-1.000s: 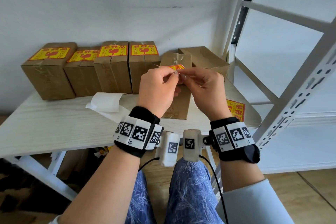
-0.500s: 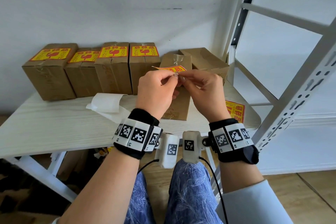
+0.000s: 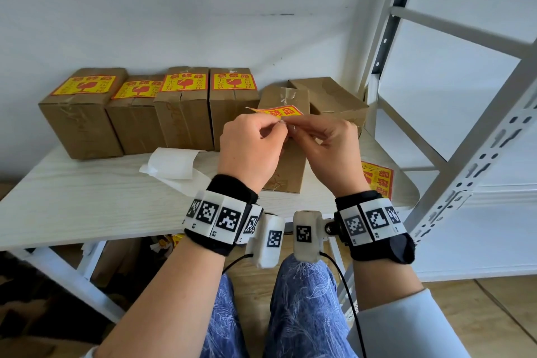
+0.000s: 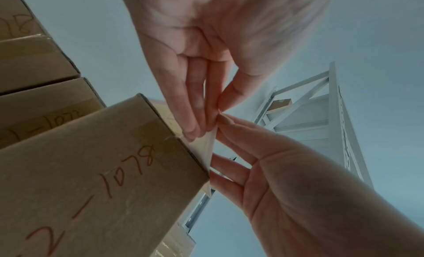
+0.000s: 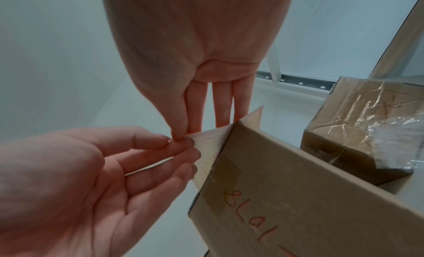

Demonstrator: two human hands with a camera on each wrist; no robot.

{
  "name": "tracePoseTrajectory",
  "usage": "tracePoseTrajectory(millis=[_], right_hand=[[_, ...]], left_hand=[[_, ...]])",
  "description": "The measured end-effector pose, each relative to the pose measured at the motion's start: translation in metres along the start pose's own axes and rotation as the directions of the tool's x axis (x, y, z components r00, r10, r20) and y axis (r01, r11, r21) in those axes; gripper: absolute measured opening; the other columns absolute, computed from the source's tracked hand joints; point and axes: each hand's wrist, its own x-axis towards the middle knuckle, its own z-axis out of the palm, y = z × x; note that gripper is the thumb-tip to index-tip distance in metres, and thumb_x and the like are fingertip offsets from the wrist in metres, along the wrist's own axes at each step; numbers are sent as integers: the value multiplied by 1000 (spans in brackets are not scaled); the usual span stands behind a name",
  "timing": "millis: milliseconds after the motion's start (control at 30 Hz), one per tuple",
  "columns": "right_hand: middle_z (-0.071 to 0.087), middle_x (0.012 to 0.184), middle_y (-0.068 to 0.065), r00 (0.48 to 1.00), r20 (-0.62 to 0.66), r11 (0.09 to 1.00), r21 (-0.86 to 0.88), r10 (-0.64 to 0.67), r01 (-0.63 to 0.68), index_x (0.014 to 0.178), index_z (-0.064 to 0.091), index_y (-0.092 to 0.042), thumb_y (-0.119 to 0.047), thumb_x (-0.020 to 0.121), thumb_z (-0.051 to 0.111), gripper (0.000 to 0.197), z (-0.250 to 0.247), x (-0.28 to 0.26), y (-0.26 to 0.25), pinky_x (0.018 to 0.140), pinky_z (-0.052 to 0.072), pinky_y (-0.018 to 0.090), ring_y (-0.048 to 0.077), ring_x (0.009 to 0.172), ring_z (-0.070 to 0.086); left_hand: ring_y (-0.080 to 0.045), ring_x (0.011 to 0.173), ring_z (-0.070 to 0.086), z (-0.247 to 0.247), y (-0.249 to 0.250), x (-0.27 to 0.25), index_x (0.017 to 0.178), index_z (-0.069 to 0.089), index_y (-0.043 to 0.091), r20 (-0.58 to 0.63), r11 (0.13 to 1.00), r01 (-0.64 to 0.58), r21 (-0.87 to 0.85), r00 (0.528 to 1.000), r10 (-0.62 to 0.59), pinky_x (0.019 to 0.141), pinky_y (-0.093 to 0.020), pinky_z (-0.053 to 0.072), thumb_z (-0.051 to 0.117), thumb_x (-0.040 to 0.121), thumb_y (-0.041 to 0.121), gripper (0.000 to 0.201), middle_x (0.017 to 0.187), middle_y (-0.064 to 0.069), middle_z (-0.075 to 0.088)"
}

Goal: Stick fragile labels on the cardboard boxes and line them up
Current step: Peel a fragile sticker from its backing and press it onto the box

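Both hands meet fingertip to fingertip just above the unlabelled cardboard box (image 3: 286, 151), left hand (image 3: 250, 148) and right hand (image 3: 329, 151) each pinching the near edge of the yellow-and-red fragile label (image 3: 279, 112), while four labelled boxes (image 3: 151, 107) stand in line beyond the left hand.

Red marker on the front box (image 4: 96, 179) side: "8La1-", then what looks like a "2"; same writing seen in right wrist view (image 5: 298, 197).
Held label (image 3: 276, 111): red characters, "品" legible.
Four labelled boxes at the desk's rear edge: yellow labels (image 3: 234, 81), red broken-glass sign, Chinese text too small.
Wrist bands (image 3: 216, 215): black-and-white square codes.
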Motion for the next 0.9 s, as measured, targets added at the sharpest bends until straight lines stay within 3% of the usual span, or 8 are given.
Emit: tracePoseTrajectory(millis=[333, 633, 900], right_hand=[[77, 87, -6, 998, 12, 997, 53, 55, -56, 98, 79, -15, -20, 93, 65, 15, -1, 1, -5, 74, 59, 43, 6, 84, 73], [76, 82, -1, 993, 16, 991, 67, 114, -115, 94, 77, -13, -20, 93, 64, 15, -3, 4, -4, 71, 58, 44, 15, 77, 72], [72, 80, 0, 982, -21, 979, 79, 188, -186, 92, 69, -12, -14, 97, 58, 13, -4, 9, -7, 67, 56, 35, 16, 73, 68]], left_hand=[[-17, 63, 69, 0, -1, 0, 79, 78, 12, 8, 993, -111, 28, 994, 111, 62, -41, 58, 54, 91, 23, 29, 68, 0, 73], [-22, 58, 67, 0, -2, -1, 80, 78, 12, 17, 979, -200, 45, 980, 199, 57, -43, 56, 56, 90, 26, 28, 65, -4, 72], [-15, 62, 72, -3, -2, -1, 84, 80, 12, 13, 991, -113, -72, 993, 114, 60, -41, 60, 60, 89, 19, 22, 71, -1, 75]])
